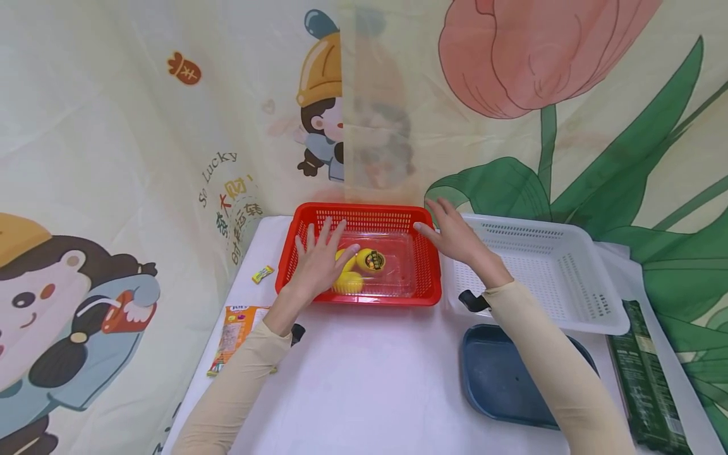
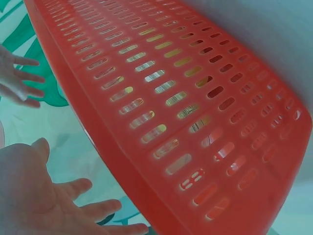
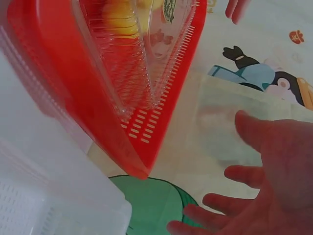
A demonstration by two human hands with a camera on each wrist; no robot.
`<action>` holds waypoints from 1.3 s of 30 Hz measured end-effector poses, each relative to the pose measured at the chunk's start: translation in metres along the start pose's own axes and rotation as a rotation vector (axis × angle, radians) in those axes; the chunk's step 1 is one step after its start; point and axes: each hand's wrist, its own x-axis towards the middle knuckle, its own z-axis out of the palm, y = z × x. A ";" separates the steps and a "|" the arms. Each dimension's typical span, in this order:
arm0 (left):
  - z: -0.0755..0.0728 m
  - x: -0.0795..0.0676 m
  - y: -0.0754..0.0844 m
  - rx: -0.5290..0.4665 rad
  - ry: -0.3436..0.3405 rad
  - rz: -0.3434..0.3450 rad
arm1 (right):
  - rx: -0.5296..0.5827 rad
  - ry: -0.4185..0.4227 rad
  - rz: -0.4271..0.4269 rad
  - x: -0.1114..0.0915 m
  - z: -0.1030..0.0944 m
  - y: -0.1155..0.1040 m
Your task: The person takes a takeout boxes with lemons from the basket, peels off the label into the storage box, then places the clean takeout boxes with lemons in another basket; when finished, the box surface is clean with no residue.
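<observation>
A red plastic basket (image 1: pixel 358 299) stands at the back of the table with a clear plastic box (image 1: pixel 400 265) inside. Several yellow fruits, which look like lemons (image 1: pixel 349 282), lie in the box, and one bears a dark round label. Over the basket's left part my left hand (image 1: pixel 322 262) hovers with fingers spread, holding nothing. My right hand (image 1: pixel 455 235) is above the basket's right rim, its fingers extended and apart from the rim. In the right wrist view the right palm (image 3: pixel 288 171) shows nothing in it; the left palm (image 2: pixel 29 191) is likewise bare in the left wrist view.
Right of the red basket is a white basket (image 1: pixel 611 322), with a dark blue tray (image 1: pixel 506 379) in front of it. A green package (image 1: pixel 648 379) lies at the far right. On the left are an orange packet (image 1: pixel 232 335) and a small yellow wrapped candy (image 1: pixel 263 274).
</observation>
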 end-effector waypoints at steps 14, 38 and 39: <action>-0.004 0.003 -0.001 -0.094 -0.058 -0.030 | -0.005 -0.076 0.073 0.027 0.006 0.010; -0.045 0.040 -0.012 -0.383 -0.242 -0.185 | 0.050 -0.168 0.120 0.041 0.017 0.005; -0.047 0.043 -0.015 -0.404 -0.275 -0.218 | 0.042 -0.174 0.116 0.041 0.018 0.004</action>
